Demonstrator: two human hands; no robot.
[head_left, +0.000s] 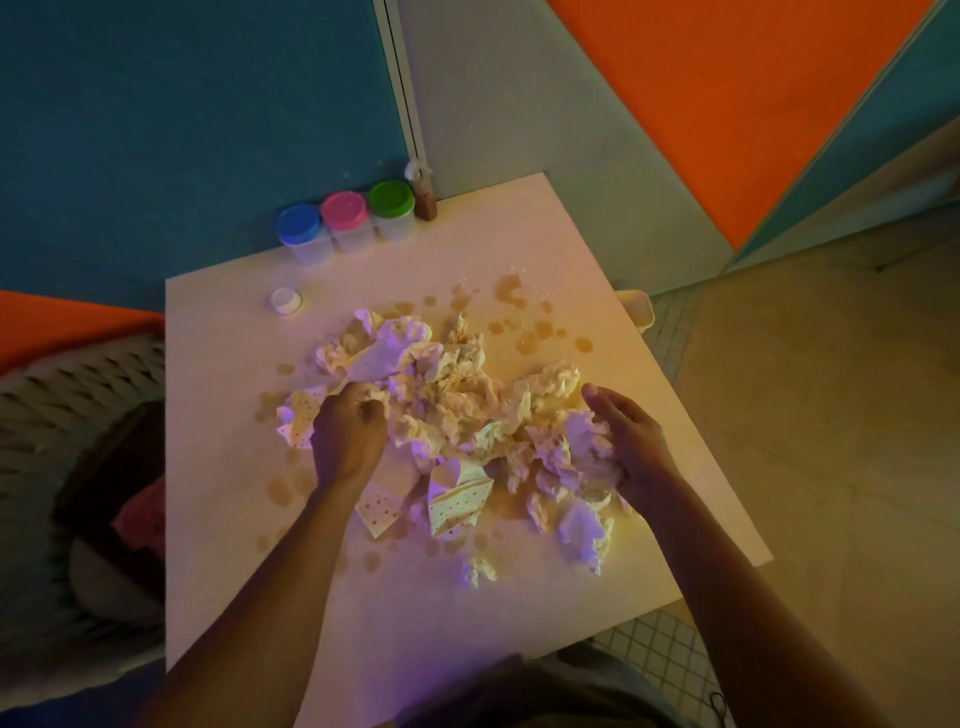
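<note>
**Gathering the napkin heap**

The crumpled napkins lay mid-desk among brown spills. The left hand clutched a wad with curled fingers. The right hand pressed straight fingers against the edge. Light, soft, probably damp and easily torn, the heap was best scooped from its outer edges.

Left hand, right hand bare; 2 bare forearms; perhaps grey trousers.

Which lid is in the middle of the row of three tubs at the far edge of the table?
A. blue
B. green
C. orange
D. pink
D: the pink lid sits between the blue lid and the green lid.
</note>
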